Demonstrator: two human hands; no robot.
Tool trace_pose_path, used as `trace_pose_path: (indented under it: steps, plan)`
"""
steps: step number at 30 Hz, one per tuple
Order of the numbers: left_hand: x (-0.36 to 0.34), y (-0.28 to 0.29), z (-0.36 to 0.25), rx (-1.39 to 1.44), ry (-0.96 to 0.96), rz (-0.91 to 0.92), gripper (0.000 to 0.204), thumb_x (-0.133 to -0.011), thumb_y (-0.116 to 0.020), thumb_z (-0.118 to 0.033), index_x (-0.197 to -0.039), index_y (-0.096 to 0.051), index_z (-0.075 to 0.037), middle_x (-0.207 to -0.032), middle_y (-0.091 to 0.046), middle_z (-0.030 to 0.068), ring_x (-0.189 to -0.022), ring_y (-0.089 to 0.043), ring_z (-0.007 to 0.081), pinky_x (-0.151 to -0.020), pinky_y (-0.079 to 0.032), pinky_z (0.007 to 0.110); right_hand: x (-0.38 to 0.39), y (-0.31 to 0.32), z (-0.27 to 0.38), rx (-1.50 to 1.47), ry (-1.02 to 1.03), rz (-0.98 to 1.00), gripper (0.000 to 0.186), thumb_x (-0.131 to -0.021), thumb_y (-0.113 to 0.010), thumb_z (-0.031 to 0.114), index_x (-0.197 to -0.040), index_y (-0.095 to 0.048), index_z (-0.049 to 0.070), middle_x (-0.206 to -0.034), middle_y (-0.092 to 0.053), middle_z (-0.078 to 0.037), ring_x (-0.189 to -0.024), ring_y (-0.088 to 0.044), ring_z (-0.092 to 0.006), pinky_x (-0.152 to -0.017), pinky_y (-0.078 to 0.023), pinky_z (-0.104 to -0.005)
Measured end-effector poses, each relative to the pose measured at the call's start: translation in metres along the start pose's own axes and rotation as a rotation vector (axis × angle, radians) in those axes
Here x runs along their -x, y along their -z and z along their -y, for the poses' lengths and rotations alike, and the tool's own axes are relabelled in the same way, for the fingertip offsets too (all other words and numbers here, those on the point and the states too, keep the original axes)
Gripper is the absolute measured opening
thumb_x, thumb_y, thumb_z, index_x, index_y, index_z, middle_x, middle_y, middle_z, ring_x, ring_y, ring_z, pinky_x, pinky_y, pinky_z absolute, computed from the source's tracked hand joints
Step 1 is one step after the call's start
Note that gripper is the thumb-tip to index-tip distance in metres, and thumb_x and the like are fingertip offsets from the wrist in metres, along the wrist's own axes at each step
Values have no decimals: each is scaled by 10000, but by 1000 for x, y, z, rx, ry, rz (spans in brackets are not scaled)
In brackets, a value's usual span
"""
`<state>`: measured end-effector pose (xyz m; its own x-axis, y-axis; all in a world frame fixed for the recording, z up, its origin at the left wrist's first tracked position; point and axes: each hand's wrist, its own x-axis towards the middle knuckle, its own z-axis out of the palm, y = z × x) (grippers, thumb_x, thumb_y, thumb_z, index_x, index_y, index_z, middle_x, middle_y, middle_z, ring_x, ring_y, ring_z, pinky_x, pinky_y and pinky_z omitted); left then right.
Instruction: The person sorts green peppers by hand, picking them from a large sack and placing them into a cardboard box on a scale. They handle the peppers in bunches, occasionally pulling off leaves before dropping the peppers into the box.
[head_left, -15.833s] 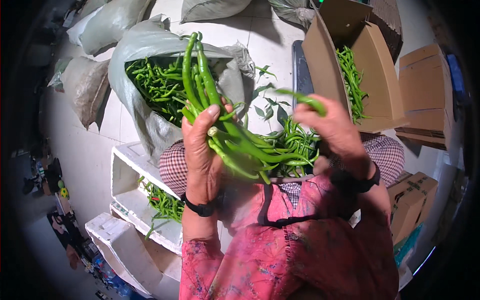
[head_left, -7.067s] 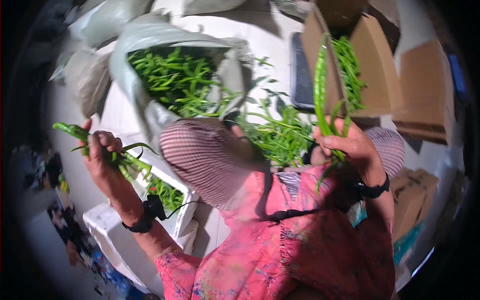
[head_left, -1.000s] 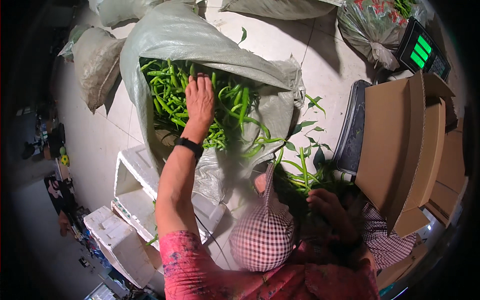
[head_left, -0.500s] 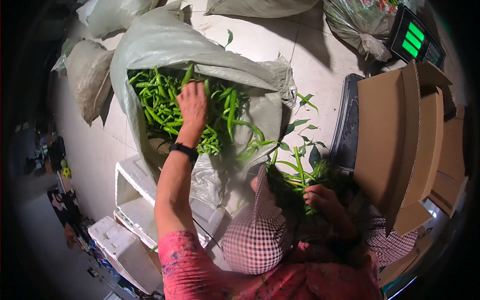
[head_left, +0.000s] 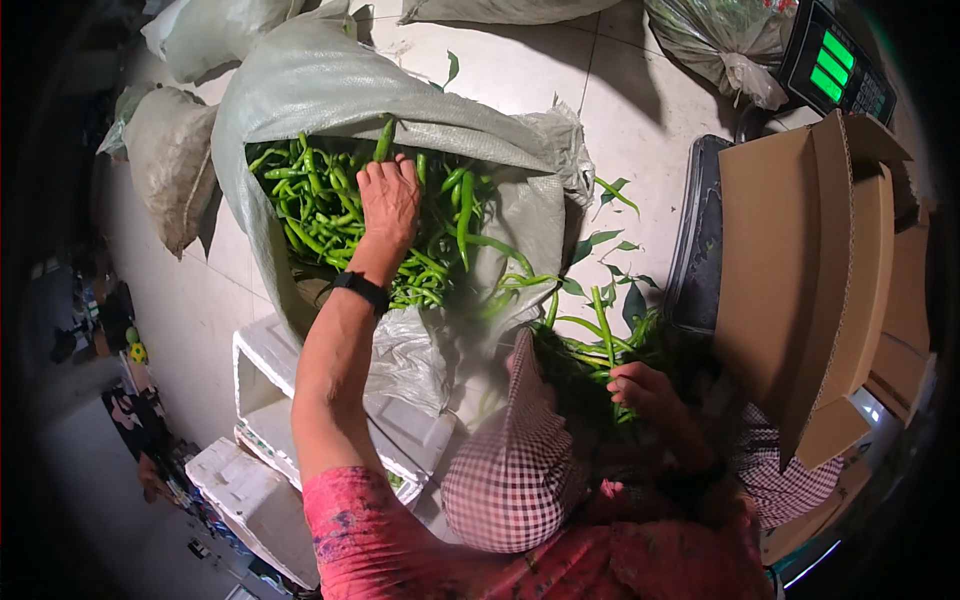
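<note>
A green-lit display (head_left: pixel 832 66) stands near a tied bag (head_left: pixel 722 32).

Light falls brightly on the pale tiled floor (head_left: pixel 500 65) at upper centre, apparently from the upper left: the woven sacks (head_left: pixel 172 165) cast dark shadows rightward. Your left hand (head_left: pixel 389 198) is well lit; your right hand (head_left: pixel 640 388) sits in shade. The scale display (head_left: pixel 832 66) glows green. Haze blurs the area above your checked trouser knee (head_left: pixel 515 490); the fisheye rim bends into black.

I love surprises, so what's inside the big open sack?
Green peppers, with the left hand among them. The sack and the hand cover some, so what lies deeper or underneath can't be seen.
</note>
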<state>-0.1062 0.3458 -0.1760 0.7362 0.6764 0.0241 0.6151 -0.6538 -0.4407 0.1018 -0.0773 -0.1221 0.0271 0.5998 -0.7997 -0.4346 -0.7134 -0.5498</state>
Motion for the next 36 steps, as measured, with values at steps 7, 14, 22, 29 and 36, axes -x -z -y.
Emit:
trace_pose_path:
  steps: [7, 14, 22, 29, 36]
  plan:
    - [-7, -15, 13, 28, -2, 209, 405, -860, -514, -111, -1264, -523, -92, -903, -591, 138, -915, -591, 283, -756, -422, 417, -4, -11, 14, 26, 10, 24, 235, -923, -575, 198, -1083, -613, 29, -934, -645, -69, -797, -612, -122, -721, -491, -275]
    - [11, 24, 5, 84, -25, 347, 534, -831, -548, -127, -1347, -416, -100, -929, -578, 160, -919, -592, 339, -794, -448, 462, -4, -3, 4, 18, 17, -13, 243, -910, -580, 196, -1082, -615, 27, -937, -646, -84, -794, -617, -123, -706, -493, -278]
    - [35, 16, 13, 191, 132, 348, 522, -786, -592, -97, -1288, -460, -151, -921, -579, 153, -846, -643, 332, -752, -475, 476, -4, -13, 13, 96, 23, 45, 292, -906, -571, 197, -1129, -594, 10, -964, -662, -111, -836, -640, -149, -731, -508, -284]
    - [59, 115, 24, 236, 82, 286, 478, -691, -679, -155, -1146, -538, -187, -887, -558, 155, -746, -638, 346, -623, -498, 471, 4, -3, 7, 112, 18, -21, 302, -915, -551, 192, -1139, -585, -7, -971, -667, -112, -844, -644, -161, -733, -513, -294]
    - [114, 168, 49, 314, 346, 221, 675, -671, -755, -111, -1301, -528, -197, -922, -525, 156, -746, -618, 351, -599, -493, 443, 9, -15, 20, 135, 44, 5, 288, -924, -547, 167, -1143, -591, -15, -963, -669, -113, -825, -637, -161, -744, -507, -293]
